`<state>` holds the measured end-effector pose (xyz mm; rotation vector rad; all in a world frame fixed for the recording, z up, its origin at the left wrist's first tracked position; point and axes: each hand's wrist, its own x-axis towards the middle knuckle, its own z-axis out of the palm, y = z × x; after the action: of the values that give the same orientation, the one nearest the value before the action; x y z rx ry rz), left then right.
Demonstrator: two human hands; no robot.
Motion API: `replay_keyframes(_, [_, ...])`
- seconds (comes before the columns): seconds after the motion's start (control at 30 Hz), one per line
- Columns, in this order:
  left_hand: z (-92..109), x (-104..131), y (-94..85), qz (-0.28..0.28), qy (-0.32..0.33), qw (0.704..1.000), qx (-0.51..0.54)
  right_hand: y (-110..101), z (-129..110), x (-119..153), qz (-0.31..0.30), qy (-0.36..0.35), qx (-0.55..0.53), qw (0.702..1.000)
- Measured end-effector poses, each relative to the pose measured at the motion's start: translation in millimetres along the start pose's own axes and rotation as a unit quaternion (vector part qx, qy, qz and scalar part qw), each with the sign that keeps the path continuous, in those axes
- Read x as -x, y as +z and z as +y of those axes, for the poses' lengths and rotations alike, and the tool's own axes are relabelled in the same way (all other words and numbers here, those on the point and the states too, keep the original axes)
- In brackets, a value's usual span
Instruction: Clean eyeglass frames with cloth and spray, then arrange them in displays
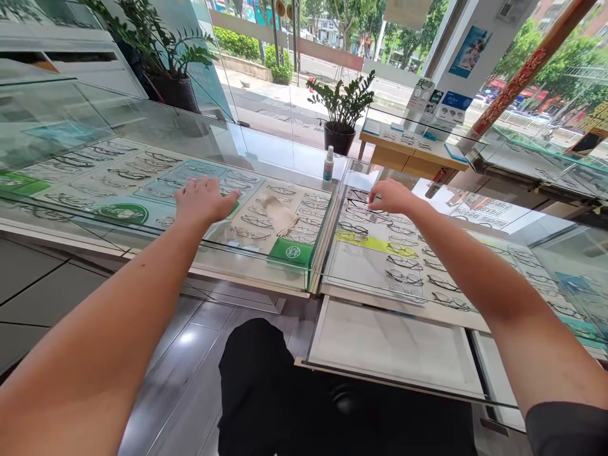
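My left hand (202,199) is over the glass top of the left display case, fingers spread, holding nothing. My right hand (390,197) is above the right display case, thumb and fingers bent together near a dark pair of glasses (354,229); what its fingertips hold, if anything, is too small to make out. Rows of eyeglasses (256,221) lie in both cases. Between my hands, a beige cloth (280,215) lies on the left case, with a green box (291,253) in front of it. Farther back stands a small spray bottle (328,166).
An open drawer (389,339) juts out below the right case, over my legs. Potted plants (341,120) stand behind the cases. Beyond is a wooden table (408,145) with more glasses, near a slanted brown post (527,73) and large windows.
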<state>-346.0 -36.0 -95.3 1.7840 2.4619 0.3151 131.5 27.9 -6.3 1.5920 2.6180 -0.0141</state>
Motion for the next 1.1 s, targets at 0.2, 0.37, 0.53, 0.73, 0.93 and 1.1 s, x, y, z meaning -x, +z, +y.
replay_keyframes(0.2, [5.8,4.0,-3.6,0.005,-0.007,1.000,0.008,20.7,2.7,-19.1,0.006,0.015,0.015,1.000])
replay_keyframes(0.37, [5.3,3.5,-3.9,0.006,-0.003,1.000,0.010,26.2,2.5,-25.5,0.030,0.027,0.018,0.999])
replay_keyframes(0.53, [2.4,1.1,-2.1,0.007,-0.003,1.000,0.009,21.6,-1.4,-16.2,0.072,0.041,0.006,0.997])
replay_keyframes(0.73, [4.3,3.4,-2.6,0.009,-0.003,1.000,0.010,-20.0,-20.1,56.8,0.116,-0.022,-0.105,0.987])
replay_keyframes(0.93, [3.4,2.6,-1.6,-0.014,-0.007,1.000,0.004,-39.6,-68.9,181.1,-0.063,-0.133,-0.297,0.944])
replay_keyframes(1.1, [-0.7,-1.7,2.2,-0.003,-0.004,1.000,0.004,9.6,-99.0,237.5,-0.165,-0.098,-0.368,0.910])
